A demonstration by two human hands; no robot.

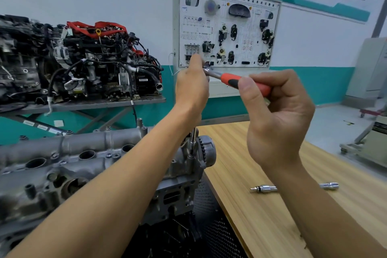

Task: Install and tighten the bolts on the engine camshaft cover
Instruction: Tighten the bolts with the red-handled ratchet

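Head view, left to right. Far left, up on a metal stand: a big black engine with red parts on top. Below it, low and close: the grey camshaft cover, with round holes along its top. At the cover's right end, just beside a toothed wheel: a thin silver bar, standing upright with its tip down on the cover. Above the bar: left hand, fingers curled over the head of a ratchet. Behind, on the wall: a white board full of car parts. Next, right hand, fingers and thumb wrapped round the ratchet's orange handle. Lower right, on the wooden desk: 2 silver tool pieces, lying flat, 1 showing on each side of the right arm.
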